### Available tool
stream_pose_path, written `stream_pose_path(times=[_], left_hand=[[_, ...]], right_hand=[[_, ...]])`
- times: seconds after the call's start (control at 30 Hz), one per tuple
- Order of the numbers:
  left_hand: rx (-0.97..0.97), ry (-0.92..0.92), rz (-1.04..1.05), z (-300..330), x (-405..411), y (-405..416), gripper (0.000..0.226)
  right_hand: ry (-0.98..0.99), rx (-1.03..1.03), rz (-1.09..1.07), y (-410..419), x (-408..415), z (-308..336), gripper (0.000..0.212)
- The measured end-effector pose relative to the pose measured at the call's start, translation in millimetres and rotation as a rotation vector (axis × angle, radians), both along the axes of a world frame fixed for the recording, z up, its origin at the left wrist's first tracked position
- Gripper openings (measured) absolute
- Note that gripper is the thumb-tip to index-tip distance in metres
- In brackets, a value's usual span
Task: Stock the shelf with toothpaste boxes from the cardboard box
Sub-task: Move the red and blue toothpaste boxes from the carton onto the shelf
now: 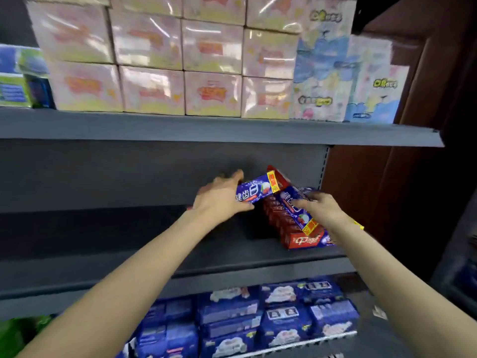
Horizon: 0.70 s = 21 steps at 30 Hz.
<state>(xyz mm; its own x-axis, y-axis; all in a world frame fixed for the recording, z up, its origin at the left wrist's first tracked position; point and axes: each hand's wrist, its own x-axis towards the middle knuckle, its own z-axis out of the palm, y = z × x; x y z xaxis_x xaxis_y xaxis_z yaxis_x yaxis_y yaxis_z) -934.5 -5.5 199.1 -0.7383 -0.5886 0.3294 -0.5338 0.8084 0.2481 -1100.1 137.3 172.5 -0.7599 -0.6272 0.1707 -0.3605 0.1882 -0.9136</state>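
My left hand (222, 200) grips a blue and red toothpaste box (260, 188), held tilted above the middle grey shelf (129, 236). To its right, a row of red and blue toothpaste boxes (291, 226) stands at the shelf's right end. On top of that row lies another blue toothpaste box (300, 211), and the fingers of my right hand (320, 209) rest on it; whether they curl round it is blurred. The cardboard box is out of view.
Pink tissue packs (165, 63) and pastel packs (343, 78) fill the upper shelf. Blue packs (258, 316) sit on the shelf below. A dark brown panel (402, 177) borders the shelving on the right. The middle shelf's left part holds nothing.
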Motion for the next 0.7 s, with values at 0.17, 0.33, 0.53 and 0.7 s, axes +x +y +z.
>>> stream_pose_path(times=[0.17, 0.33, 0.53, 0.7], left_hand=[[-0.121, -0.027, 0.119, -4, -67, -6, 0.065], [-0.127, -0.015, 0.175, -14, -116, -10, 0.064], [-0.064, -0.049, 0.265, -19, -162, -23, 0.067], [-0.101, -0.079, 0.296, -21, -187, -30, 0.067]], right_hand=[[0.348, 0.314, 0.034, -32, -95, 9, 0.028], [0.651, 0.564, 0.064, -59, -169, 9, 0.047], [0.777, 0.609, 0.202, -99, -224, 0, 0.049], [0.764, 0.561, 0.236, -122, -246, -19, 0.045]])
